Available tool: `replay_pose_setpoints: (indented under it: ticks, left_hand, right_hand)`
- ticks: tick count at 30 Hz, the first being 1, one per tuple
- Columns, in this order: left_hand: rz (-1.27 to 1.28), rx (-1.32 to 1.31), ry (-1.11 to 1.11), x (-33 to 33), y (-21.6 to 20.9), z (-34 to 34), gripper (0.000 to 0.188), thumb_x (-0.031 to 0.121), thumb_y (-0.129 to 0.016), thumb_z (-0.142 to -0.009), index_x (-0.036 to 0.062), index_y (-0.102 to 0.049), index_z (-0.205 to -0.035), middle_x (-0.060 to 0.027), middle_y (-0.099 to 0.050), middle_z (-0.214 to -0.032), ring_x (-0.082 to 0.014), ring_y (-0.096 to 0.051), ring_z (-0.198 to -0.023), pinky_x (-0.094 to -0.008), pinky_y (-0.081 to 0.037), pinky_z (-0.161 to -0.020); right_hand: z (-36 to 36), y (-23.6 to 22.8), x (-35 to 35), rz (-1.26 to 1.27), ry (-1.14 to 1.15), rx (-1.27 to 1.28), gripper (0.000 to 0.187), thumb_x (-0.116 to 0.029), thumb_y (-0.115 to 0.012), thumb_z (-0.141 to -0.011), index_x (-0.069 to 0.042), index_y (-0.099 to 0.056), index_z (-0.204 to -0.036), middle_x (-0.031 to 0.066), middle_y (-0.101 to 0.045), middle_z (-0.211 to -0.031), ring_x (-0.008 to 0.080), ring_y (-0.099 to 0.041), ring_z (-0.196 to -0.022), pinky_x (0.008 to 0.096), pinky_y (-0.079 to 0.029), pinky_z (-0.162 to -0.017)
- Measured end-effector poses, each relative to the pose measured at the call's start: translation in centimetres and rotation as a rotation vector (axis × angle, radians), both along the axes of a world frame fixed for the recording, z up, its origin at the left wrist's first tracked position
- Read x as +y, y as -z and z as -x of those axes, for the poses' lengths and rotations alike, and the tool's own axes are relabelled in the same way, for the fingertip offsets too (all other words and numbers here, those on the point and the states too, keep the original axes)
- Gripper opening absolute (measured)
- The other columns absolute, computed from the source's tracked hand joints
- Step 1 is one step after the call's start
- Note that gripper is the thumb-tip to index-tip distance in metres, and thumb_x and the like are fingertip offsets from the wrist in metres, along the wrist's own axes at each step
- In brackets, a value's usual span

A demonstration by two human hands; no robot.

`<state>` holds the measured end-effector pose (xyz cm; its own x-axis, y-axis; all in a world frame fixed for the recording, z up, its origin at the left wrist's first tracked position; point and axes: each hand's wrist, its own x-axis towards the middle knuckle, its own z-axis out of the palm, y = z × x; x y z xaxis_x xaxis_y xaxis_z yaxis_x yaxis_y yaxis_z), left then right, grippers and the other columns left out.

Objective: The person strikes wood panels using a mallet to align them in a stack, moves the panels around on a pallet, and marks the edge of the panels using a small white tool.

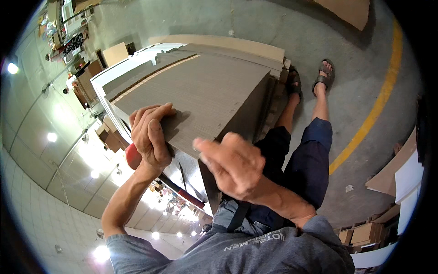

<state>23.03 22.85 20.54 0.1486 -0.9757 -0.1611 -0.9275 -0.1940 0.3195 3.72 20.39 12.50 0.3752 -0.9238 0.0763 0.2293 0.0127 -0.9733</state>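
A stack of grey-brown panels (205,86) stands in front of me, a pale raw strip running along the top panel's far left edge. My left hand (153,134) bends over the top panel's near left edge, its fingers curled and its thumb against them. Close to the panel's near corner, my right hand (235,164) is raised and slightly blurred. Its fingers are curled, with thumb and forefinger close together; whatever they may hold is hidden. Below the left hand lies a red and black handle (189,198). A round red thing (133,156) shows behind the left wrist.
White panels (105,84) and a tan board (228,43) border the stack. My legs and sandalled feet are just right of it, on a grey floor (351,86). A yellow line (374,118) curves across the floor. Boards and cardboard (365,235) stand at the lower right.
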Motion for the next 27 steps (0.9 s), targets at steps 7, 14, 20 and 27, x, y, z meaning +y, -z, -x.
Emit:
replay_pose_setpoints:
  ticks: [7, 14, 20, 27]
  left_hand:
    - [0.039, 0.004, 0.002, 0.8, 0.6, -0.5, 0.039, 0.019, -0.038, -0.102, -0.0028, -0.07, -0.104, -0.0117, -0.071, -0.084, -0.0234, -0.066, -0.087, -0.0359, -0.04, -0.088]
    - [0.005, 0.02, -0.016, 0.4, 0.1, 0.0, 0.038, 0.019, -0.038, -0.102, -0.0036, -0.07, -0.104, -0.0117, -0.071, -0.085, -0.024, -0.066, -0.087, -0.0362, -0.04, -0.089]
    - [-0.006, 0.018, 0.013, 0.4, 0.1, -0.3, 0.038, 0.018, -0.038, -0.102, -0.0042, -0.069, -0.104, -0.012, -0.071, -0.085, -0.0241, -0.066, -0.087, -0.0359, -0.04, -0.089]
    - [-0.017, -0.039, -0.006, 0.6, -0.1, 0.2, 0.042, 0.021, -0.036, -0.104, -0.0034, -0.07, -0.104, -0.0116, -0.071, -0.084, -0.0232, -0.066, -0.086, -0.0369, -0.041, -0.088]
  right_hand:
    - [0.6, 1.5, 0.0, -0.232, 0.044, 0.039, 0.021, -0.004, -0.066, -0.092, -0.002, -0.069, -0.113, 0.0024, -0.052, -0.072, 0.0097, -0.047, -0.059, 0.0261, -0.039, -0.05]
    - [-0.3, 0.1, 0.1, -0.077, 0.044, -0.001, 0.025, -0.005, -0.067, -0.092, -0.001, -0.066, -0.117, 0.0027, -0.053, -0.073, 0.01, -0.049, -0.06, 0.0228, -0.041, -0.046]
    - [0.7, 2.2, -0.5, -0.108, 0.047, 0.08, 0.025, -0.008, -0.065, -0.094, -0.001, -0.066, -0.118, 0.0021, -0.053, -0.074, 0.0098, -0.049, -0.06, 0.0224, -0.042, -0.045]
    - [0.0, 1.1, 0.9, -0.067, 0.01, -0.062, 0.037, -0.001, -0.064, -0.089, -0.001, -0.062, -0.125, 0.0015, -0.053, -0.076, 0.0104, -0.05, -0.062, 0.0238, -0.046, -0.049]
